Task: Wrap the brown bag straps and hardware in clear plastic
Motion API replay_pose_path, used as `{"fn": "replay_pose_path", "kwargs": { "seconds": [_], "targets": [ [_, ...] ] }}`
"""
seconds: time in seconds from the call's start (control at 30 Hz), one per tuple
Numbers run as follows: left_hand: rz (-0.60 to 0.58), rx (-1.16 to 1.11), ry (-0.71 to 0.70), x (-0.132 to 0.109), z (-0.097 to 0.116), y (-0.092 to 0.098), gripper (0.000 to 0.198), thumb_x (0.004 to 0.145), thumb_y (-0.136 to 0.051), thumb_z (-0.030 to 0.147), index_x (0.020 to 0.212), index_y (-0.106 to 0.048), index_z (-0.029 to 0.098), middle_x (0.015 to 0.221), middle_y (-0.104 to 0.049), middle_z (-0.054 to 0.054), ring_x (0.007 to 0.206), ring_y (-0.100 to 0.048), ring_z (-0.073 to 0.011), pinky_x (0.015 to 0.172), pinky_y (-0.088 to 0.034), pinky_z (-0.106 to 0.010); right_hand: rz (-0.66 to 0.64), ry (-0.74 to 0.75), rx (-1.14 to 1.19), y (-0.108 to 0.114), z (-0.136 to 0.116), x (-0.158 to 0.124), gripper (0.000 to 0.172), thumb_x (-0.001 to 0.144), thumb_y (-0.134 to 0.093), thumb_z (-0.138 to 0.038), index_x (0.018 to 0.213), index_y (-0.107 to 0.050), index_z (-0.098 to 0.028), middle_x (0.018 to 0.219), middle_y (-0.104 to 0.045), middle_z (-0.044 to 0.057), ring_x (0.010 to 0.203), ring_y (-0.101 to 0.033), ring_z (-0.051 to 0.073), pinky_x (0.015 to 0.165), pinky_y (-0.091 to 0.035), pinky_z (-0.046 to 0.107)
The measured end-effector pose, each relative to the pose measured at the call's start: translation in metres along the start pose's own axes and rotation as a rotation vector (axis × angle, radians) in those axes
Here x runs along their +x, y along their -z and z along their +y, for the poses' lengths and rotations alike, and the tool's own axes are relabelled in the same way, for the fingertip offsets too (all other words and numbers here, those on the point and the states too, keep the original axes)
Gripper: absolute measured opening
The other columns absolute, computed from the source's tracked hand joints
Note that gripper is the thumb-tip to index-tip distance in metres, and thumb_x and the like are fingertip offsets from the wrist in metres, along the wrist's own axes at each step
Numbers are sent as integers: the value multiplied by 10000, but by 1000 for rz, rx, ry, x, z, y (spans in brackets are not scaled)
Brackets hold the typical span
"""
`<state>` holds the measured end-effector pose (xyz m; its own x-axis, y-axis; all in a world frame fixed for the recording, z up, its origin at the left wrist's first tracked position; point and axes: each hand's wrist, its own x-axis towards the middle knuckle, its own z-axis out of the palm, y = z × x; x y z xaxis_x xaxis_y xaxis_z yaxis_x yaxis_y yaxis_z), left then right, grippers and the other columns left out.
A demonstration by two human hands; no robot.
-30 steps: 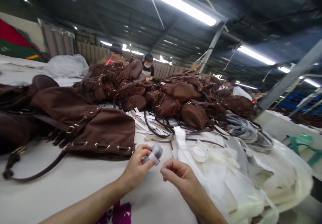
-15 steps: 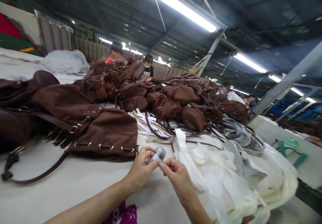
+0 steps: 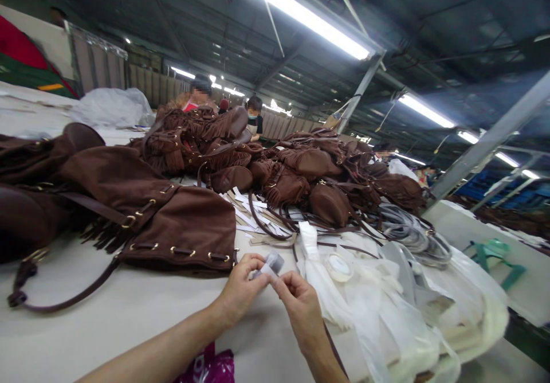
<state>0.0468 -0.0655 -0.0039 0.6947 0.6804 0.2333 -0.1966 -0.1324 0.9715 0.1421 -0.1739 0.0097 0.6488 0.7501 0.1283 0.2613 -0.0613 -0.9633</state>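
My left hand (image 3: pixel 241 288) pinches a small grey, shiny piece with a whitish wrapping (image 3: pixel 273 263), perhaps thin plastic; its exact kind is unclear. Thumb and fingertips of my right hand (image 3: pixel 301 303) are closed at the lower edge of the same piece, close to my left thumb. Just beyond my left hand lies a brown drawstring bag (image 3: pixel 189 222) on its side, with gold eyelets, a strap and fringe. To the right of my hands are white plastic film (image 3: pixel 365 297) and a white tape roll (image 3: pixel 339 267).
Brown fringed bags (image 3: pixel 301 165) are heaped across the table (image 3: pixel 107 325). Paper strips (image 3: pixel 249 214) lie before the heap, and coiled clear tubing (image 3: pixel 412 234) sits to the right. A purple packet (image 3: pixel 210 366) is at the near edge. People stand behind the heap.
Both hands stay at nearly the same place, still on the small grey piece. My right wrist has shifted slightly left and the view has moved a little.
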Motion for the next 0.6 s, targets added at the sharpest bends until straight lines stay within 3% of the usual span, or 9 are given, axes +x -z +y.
{"fn": "replay_pose_path", "kwargs": {
  "seconds": [0.27, 0.43, 0.53, 0.6],
  "targets": [
    [-152, -77, 20, -1, 5, 7, 161, 702, -549, 246, 801, -649, 169, 1061, -564, -71, 1051, -509, -242, 915, -394, -309, 13, 47, -8, -3, 0, 1, 429, 768, -619, -561, 606, -463, -195, 569, -359, -55, 572, -331, 123, 543, -288, 254],
    [-128, 1, 9, -1, 4, 8, 238, 801, -538, 398, 780, -632, 180, 1028, -577, -67, 1010, -519, -230, 939, -386, -310, -24, 52, -66, 2, -3, -4, 374, 805, -591, -497, 619, -484, -190, 574, -406, -48, 574, -362, 124, 546, -298, 255],
    [-88, 36, 59, 0, 3, 7, 265, 797, -525, 421, 737, -617, 180, 988, -577, -61, 977, -519, -234, 924, -386, -321, -77, 27, -85, 12, -6, -9, 225, 806, -585, -402, 794, -566, -178, 603, -472, -44, 577, -403, 131, 549, -317, 253],
    [-84, 22, 89, 1, 3, 5, 266, 779, -532, 422, 710, -605, 177, 995, -572, -58, 958, -517, -232, 889, -400, -318, -47, 8, -95, 18, -6, -10, 261, 783, -603, -361, 962, -554, -177, 608, -509, -52, 556, -422, 133, 539, -325, 251]
  ]
}}
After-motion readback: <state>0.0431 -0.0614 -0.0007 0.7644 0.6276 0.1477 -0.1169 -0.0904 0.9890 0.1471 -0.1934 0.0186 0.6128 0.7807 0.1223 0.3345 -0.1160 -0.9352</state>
